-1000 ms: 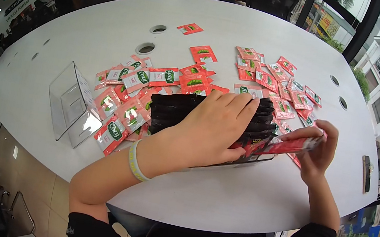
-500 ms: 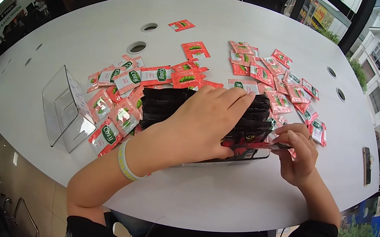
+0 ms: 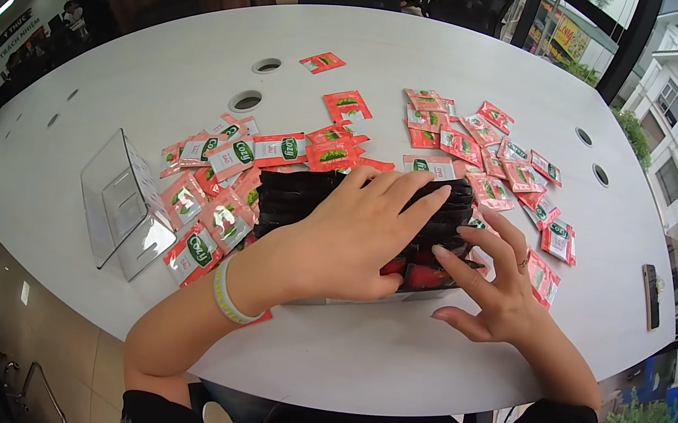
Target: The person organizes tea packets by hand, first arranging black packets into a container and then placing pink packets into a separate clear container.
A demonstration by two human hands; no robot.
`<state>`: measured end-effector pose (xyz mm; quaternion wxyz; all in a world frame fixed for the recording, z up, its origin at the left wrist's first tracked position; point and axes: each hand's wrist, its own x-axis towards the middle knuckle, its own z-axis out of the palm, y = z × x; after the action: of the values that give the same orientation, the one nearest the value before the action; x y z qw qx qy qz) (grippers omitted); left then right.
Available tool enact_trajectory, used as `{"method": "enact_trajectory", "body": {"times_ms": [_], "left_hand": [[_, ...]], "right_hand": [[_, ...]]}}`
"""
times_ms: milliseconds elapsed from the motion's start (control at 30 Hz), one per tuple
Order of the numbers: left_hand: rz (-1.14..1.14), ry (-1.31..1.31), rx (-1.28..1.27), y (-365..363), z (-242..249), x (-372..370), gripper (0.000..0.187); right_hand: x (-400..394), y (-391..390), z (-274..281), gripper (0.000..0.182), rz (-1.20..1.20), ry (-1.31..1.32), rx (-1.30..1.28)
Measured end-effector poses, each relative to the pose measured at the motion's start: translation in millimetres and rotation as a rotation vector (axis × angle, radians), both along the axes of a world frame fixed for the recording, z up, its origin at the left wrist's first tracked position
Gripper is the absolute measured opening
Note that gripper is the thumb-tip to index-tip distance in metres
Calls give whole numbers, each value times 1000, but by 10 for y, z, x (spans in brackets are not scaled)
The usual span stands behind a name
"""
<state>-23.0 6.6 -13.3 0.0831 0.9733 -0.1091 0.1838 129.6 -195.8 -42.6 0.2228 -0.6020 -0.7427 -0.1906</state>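
Black packets apparently being settled in box toward table's near edge, left hand spread on top, right hand loosely open at right end; snug row calls for light pressure.

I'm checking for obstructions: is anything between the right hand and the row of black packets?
Nothing visible at the right end of the row of black packets, where the right hand's fingertips are. The left hand covers its middle.
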Motion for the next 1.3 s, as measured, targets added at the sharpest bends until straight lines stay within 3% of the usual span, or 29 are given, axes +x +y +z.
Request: {"method": "enact_trajectory", "body": {"times_ms": [200, 400, 733, 1100, 1300], "left_hand": [[-9, 21, -30, 11, 34, 3, 84], [40, 7, -29, -28, 13, 34, 83], [58, 38, -65, -62, 40, 55, 81], [126, -150, 42, -78, -72, 104, 84], [131, -126, 32, -89, -67, 106, 86]], "right_hand": [[30, 61, -205, 74, 27, 45, 20], [125, 81, -268, 69, 147, 203, 94], [123, 103, -289, 66, 121, 228, 133], [149, 92, -265, 66, 136, 268, 80], [148, 97, -287, 65, 138, 273, 86]]}}
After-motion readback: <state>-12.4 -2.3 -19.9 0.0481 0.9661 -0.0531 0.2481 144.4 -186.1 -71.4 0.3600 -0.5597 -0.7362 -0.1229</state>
